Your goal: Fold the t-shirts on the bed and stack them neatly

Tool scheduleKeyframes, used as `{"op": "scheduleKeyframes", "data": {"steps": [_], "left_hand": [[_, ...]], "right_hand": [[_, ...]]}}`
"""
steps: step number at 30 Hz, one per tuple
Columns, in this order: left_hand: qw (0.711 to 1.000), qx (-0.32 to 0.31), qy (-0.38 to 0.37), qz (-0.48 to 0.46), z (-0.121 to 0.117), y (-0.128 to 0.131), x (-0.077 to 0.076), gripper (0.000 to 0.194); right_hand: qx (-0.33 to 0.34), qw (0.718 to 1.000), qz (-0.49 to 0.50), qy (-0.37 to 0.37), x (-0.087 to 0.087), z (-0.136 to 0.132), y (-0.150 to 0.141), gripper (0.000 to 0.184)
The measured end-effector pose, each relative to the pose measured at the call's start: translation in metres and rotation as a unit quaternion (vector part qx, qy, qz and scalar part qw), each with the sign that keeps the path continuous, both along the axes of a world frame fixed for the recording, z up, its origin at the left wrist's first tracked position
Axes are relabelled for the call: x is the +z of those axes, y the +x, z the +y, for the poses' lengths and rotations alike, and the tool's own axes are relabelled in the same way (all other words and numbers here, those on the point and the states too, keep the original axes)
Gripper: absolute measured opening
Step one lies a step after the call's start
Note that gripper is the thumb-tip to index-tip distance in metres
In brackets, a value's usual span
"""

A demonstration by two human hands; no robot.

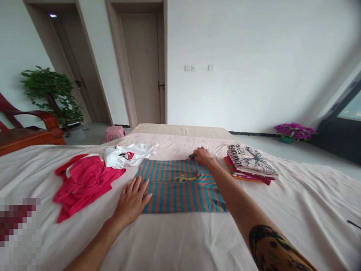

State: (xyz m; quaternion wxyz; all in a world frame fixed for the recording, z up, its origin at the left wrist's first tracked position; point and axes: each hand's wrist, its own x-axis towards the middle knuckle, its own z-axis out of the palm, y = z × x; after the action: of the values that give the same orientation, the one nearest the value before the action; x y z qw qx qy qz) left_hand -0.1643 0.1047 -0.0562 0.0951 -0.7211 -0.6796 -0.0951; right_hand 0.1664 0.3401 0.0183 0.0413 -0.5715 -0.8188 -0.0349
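A blue and brown striped shirt (175, 197) with a yellow print lies in front of me, its near part folded over lengthwise. My left hand (133, 197) rests flat on the shirt's left end, fingers spread. At the shirt's far right corner, my right hand (201, 155) has its fingers curled around a bit of the striped cloth. My right forearm crosses over the shirt's right end and hides part of it.
Left of the shirt lie a crumpled pink garment (90, 180) and a white shirt (124, 155) with a print. A stack of folded clothes (249, 163) stands to the right. All rest on a pale bedsheet (175, 241). Beyond it are a pink stool (115, 132) and purple flowers (295, 131).
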Motion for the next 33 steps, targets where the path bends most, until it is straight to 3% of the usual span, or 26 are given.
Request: {"op": "scheduleKeyframes", "data": {"steps": [4,8,11,14,17,20,23,29,33], "left_hand": [[1.000,-0.007,0.017,-0.009,-0.001,-0.001,-0.003,0.056],[0.998,-0.019,0.033,-0.048,0.001,-0.005,-0.003,0.054],[0.991,-0.015,0.061,-0.120,0.009,-0.012,0.002,0.050],[0.983,0.000,0.121,-0.137,0.026,-0.023,0.013,0.046],[0.986,-0.022,0.149,-0.069,0.050,-0.032,0.024,0.052],[0.991,-0.059,0.121,-0.023,0.072,-0.039,0.032,0.055],[0.993,-0.095,0.069,-0.010,0.086,-0.044,0.033,0.043],[0.997,-0.048,0.048,-0.027,0.088,-0.048,0.027,0.028],[0.996,-0.042,0.071,-0.027,0.080,-0.049,0.041,0.020]], "right_hand": [[0.054,0.997,0.023,0.054,0.017,-0.029,0.014,0.029],[0.195,0.968,0.084,0.133,0.029,-0.085,0.039,0.021],[0.269,0.953,0.094,0.101,0.025,-0.133,0.057,0.022],[0.248,0.961,0.099,0.073,0.011,-0.165,0.068,0.025],[0.224,0.969,0.086,0.059,-0.004,-0.176,0.072,0.030],[0.185,0.977,0.087,0.061,-0.011,-0.177,0.072,0.034],[0.132,0.984,0.109,0.058,-0.008,-0.177,0.072,0.035],[0.099,0.986,0.132,0.022,0.002,-0.181,0.071,0.018],[0.080,0.983,0.162,0.023,0.003,-0.181,0.076,0.019]]}}
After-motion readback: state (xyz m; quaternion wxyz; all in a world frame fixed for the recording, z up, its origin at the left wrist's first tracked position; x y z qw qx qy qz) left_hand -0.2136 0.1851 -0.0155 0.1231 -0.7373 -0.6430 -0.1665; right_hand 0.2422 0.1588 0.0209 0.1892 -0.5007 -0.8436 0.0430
